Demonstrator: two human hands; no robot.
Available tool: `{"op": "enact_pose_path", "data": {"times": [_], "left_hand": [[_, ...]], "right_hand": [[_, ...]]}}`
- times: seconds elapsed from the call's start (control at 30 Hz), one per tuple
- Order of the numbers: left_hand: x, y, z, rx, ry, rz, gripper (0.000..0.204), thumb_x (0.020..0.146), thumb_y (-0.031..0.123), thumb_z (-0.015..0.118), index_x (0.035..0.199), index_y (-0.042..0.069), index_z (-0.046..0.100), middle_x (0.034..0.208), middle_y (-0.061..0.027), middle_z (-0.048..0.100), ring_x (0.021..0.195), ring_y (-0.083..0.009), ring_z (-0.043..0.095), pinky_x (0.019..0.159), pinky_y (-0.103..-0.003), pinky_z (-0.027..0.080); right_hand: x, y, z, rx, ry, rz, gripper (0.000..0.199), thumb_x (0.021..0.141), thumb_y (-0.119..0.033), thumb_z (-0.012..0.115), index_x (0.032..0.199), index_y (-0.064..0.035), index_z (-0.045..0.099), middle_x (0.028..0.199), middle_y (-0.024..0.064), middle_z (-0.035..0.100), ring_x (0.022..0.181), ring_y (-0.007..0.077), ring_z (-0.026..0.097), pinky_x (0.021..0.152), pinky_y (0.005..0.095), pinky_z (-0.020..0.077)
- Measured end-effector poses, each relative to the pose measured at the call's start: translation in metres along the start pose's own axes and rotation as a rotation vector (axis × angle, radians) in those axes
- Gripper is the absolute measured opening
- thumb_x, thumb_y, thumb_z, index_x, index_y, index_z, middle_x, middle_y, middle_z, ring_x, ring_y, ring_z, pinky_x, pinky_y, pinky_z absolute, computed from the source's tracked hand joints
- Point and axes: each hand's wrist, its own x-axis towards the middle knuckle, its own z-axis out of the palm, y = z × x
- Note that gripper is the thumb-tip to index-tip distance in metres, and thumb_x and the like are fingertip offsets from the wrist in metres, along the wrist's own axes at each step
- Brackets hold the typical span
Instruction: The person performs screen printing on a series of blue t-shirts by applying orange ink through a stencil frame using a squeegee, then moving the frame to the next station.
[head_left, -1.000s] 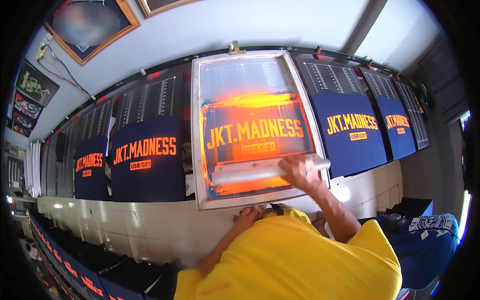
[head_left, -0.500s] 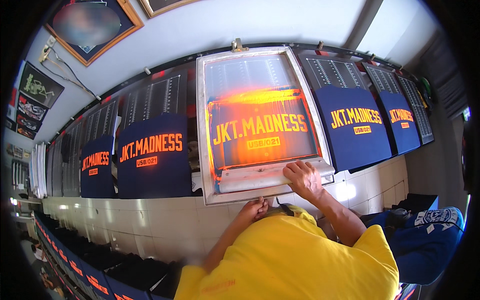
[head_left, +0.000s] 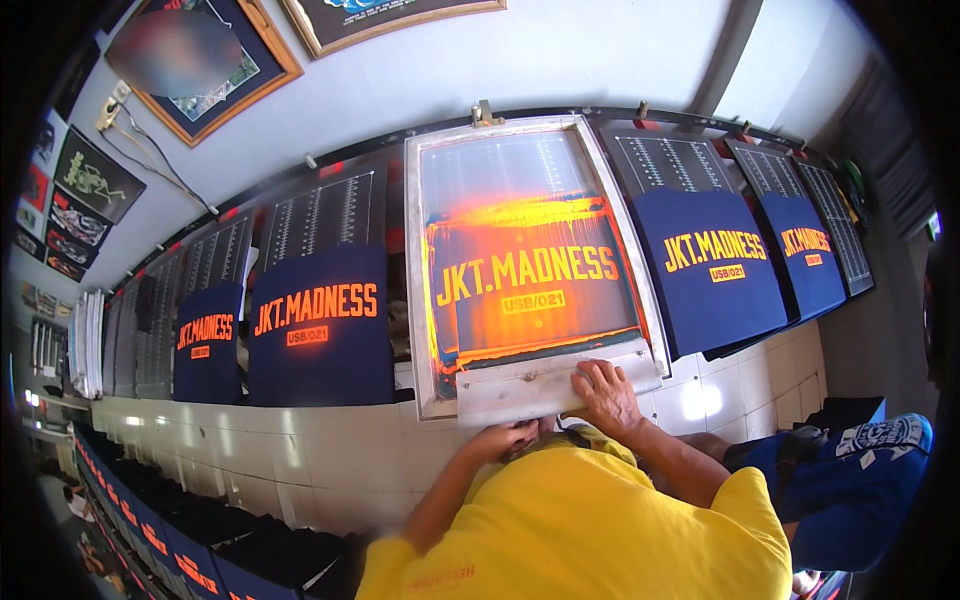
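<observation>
A screen printing frame (head_left: 414,200) lies over a pallet in the middle, its mesh smeared with glowing orange ink (head_left: 520,212) around block lettering. Across its near end rests a wide, pale squeegee (head_left: 520,392), tilted toward me. My right hand (head_left: 607,398) is closed over the squeegee's right part, its fingers on top. Just below the squeegee's near edge, my left hand (head_left: 508,438) is curled closed near the frame's front side; whatever it holds is hidden. A dark blue printed shirt (head_left: 320,370) lies on the pallet to the left, another blue shirt (head_left: 705,315) on the right.
More pallets, several with printed shirts, line the rack on both sides; a hinge clamp (head_left: 485,115) holds the frame's far end. Framed pictures (head_left: 280,75) hang on the wall. Lower left stands another row of printed shirts (head_left: 190,570). A person in blue (head_left: 840,500) is at the lower right.
The squeegee has tipped and slid nearer to me, with my right hand still on it. My left hand stays curled by the front edge. The whole view has shifted slightly.
</observation>
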Motion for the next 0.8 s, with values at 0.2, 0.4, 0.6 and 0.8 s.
{"op": "enact_pose_path", "data": {"times": [0.2, 0.4, 0.6, 0.8], "left_hand": [[-0.009, -0.011, 0.005, 0.279, 0.149, 0.103, 0.035, 0.102, 0.033, 0.052, 0.117, 0.003, 0.059, 0.088, -0.0035, 0.061, 0.076, -0.0103, 0.053, 0.068, -0.025, 0.044], [-0.106, 0.045, 0.003, 0.560, 0.316, 0.078, 0.039, 0.103, 0.028, 0.048, 0.129, 0.001, 0.057, 0.115, -0.0133, 0.067, 0.104, -0.0202, 0.064, 0.088, -0.033, 0.052], [-0.109, 0.074, -0.057, 0.655, 1.174, 0.525, 0.030, 0.102, 0.020, 0.049, 0.118, -0.002, 0.063, 0.102, -0.0132, 0.070, 0.090, -0.0224, 0.068, 0.077, -0.034, 0.055], [-0.073, 0.050, -0.107, 0.896, 1.308, 0.457, 0.028, 0.096, 0.014, 0.059, 0.113, -0.007, 0.066, 0.102, -0.0197, 0.071, 0.089, -0.0180, 0.068, 0.078, -0.029, 0.053]], "right_hand": [[0.005, -0.003, -0.024, 0.148, -0.002, 0.024, 0.057, 0.068, -0.033, 0.083, 0.112, -0.0062, 0.059, 0.122, 0.0107, 0.055, 0.115, 0.0309, 0.052, 0.090, 0.0450, 0.0461], [0.002, 0.087, -0.019, 0.250, 0.450, 0.432, 0.029, 0.088, -0.018, 0.066, 0.112, -0.0024, 0.063, 0.114, 0.0180, 0.063, 0.104, 0.0368, 0.060, 0.091, 0.0441, 0.0490], [-0.011, 0.149, 0.005, 0.288, 0.330, 0.693, 0.026, 0.092, -0.011, 0.054, 0.114, 0.0015, 0.063, 0.103, 0.0208, 0.068, 0.095, 0.0389, 0.064, 0.086, 0.0434, 0.0503], [-0.008, 0.167, 0.036, 0.561, 0.435, 0.851, 0.025, 0.092, -0.009, 0.055, 0.108, 0.0058, 0.067, 0.095, 0.0185, 0.072, 0.087, 0.0255, 0.069, 0.080, 0.0344, 0.0513]]}}
